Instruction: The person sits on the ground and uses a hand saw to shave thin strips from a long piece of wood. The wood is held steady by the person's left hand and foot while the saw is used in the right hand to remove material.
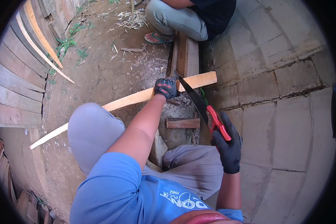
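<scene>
My left hand (165, 88), in a black glove with red accents, is closed round a long pale wooden strip (128, 101). The strip lies aslant, from the lower left past my knee to the right of that hand. In my black-gloved right hand (228, 149) is a handsaw (195, 98) with a red handle. Its dark blade crosses the strip just right of my left hand, the tip pointing away from me. Whether the teeth are in the wood cannot be made out.
A wooden beam (187, 56) runs beneath the strip, and another person in grey trousers (175, 18) crouches at its far end. A block wall (268, 123) stands close on the right. Two wooden strips (44, 35) lean by the plank wall (16, 82); shavings (132, 19) litter the ground.
</scene>
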A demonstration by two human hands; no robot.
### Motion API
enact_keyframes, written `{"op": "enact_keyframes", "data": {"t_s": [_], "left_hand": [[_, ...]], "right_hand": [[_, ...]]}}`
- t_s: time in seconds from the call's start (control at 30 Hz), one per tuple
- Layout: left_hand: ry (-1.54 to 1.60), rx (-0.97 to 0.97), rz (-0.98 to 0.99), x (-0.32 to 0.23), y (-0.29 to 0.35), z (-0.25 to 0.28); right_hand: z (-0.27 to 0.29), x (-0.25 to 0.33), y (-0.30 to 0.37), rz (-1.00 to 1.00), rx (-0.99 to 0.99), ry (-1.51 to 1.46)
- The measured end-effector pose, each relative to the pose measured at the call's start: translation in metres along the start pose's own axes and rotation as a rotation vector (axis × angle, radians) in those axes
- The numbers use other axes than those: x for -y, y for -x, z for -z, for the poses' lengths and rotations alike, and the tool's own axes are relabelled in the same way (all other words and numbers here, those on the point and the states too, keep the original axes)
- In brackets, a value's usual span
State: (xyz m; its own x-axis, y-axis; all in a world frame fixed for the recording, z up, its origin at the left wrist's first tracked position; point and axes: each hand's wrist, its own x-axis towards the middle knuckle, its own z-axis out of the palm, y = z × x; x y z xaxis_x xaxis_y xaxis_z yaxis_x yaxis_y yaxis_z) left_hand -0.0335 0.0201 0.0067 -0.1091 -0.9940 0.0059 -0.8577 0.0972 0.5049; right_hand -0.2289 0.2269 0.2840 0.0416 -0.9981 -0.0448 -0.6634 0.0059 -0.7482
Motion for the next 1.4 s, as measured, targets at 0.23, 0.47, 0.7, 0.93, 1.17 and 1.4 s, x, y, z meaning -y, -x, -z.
{"op": "enact_keyframes", "data": {"t_s": [0.23, 0.47, 0.7, 0.93, 1.17, 1.4], "left_hand": [[-0.03, 0.059, 0.027, 0.0, 0.001, -0.001], [-0.061, 0.112, 0.022, -0.009, -0.004, 0.01], [-0.124, 0.082, 0.051, -0.012, -0.009, -0.002], [-0.163, 0.099, 0.048, -0.013, -0.01, -0.01], [-0.185, 0.116, 0.046, -0.008, -0.012, -0.005], [-0.099, 0.121, 0.051, -0.019, -0.005, 0.01]], "right_hand": [[-0.005, -0.009, -0.004, -0.142, -0.047, -0.032], [-0.007, -0.019, -0.014, 0.003, -0.159, 0.16], [-0.006, -0.033, -0.009, 0.102, -0.193, 0.171], [0.001, -0.039, -0.008, 0.034, -0.122, 0.008], [-0.001, -0.036, -0.009, 0.023, -0.096, -0.037], [-0.01, -0.044, -0.004, 0.105, -0.148, 0.018]]}}
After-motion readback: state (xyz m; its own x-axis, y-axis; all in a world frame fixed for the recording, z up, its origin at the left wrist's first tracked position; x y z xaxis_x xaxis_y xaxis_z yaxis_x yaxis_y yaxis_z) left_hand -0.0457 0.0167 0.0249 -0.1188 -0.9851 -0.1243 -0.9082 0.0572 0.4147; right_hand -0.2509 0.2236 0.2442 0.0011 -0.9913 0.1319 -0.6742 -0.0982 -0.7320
